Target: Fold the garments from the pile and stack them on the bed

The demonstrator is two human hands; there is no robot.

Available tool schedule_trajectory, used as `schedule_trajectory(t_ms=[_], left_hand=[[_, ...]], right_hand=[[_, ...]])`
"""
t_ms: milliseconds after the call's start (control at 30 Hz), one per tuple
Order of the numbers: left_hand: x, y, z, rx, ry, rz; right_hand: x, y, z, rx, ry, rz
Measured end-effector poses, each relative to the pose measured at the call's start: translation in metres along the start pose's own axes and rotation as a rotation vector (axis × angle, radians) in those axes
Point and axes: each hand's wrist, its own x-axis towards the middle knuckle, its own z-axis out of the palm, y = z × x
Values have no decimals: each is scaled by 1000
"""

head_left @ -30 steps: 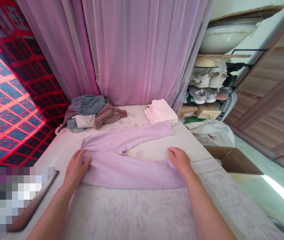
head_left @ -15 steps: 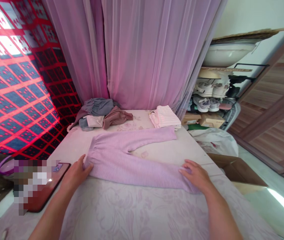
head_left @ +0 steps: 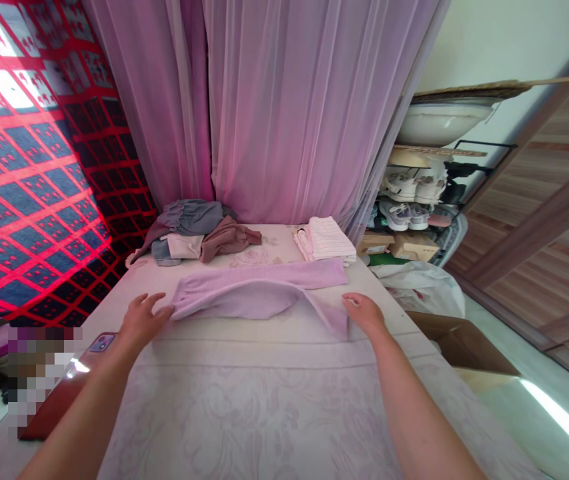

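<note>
Lilac ribbed trousers (head_left: 244, 297) lie across the pale floral bed cover, waistband to the left and cuffs to the right. Their near leg is raised and folding over toward the far leg. At the waistband's near corner, my left hand (head_left: 145, 321) pinches the fabric between thumb and fingers. My right hand (head_left: 365, 313) has its fingertips closed on the near leg's cuff, and the cloth hangs down from there. A red phone (head_left: 59, 393) lies left of my left forearm, partly hidden by it and by a blurred patch.
Crumpled grey and brown clothes (head_left: 199, 223) are heaped at the back left. A folded striped garment (head_left: 328, 239) sits at the back right, before a purple curtain (head_left: 284, 113). On the right stand a shoe rack (head_left: 407, 193) and an open cardboard box (head_left: 459, 340).
Both hands have moved away from me, lifting the trousers' near leg off the bed and carrying it toward the far leg. The right hand has also moved left. The view has shifted slightly.
</note>
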Motion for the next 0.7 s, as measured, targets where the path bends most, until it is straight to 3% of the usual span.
schedule_trajectory(t_ms=[100, 200, 300, 467, 600, 700], left_hand=[[-6, 2, 16, 258, 36, 333], [-16, 7, 31, 460, -123, 580], [-18, 15, 45, 596, -243, 594], [-5, 35, 56, 615, -279, 541], [6, 40, 46, 587, -264, 546], [11, 28, 27, 514, -264, 570]], right_hand=[[16, -7, 8, -223, 49, -104], [31, -14, 13, -393, 33, -175], [45, -17, 18, -529, -33, -178], [60, -16, 25, -609, -39, -217], [58, -14, 12, -621, -26, -256], [43, -7, -7, -641, 47, -302]])
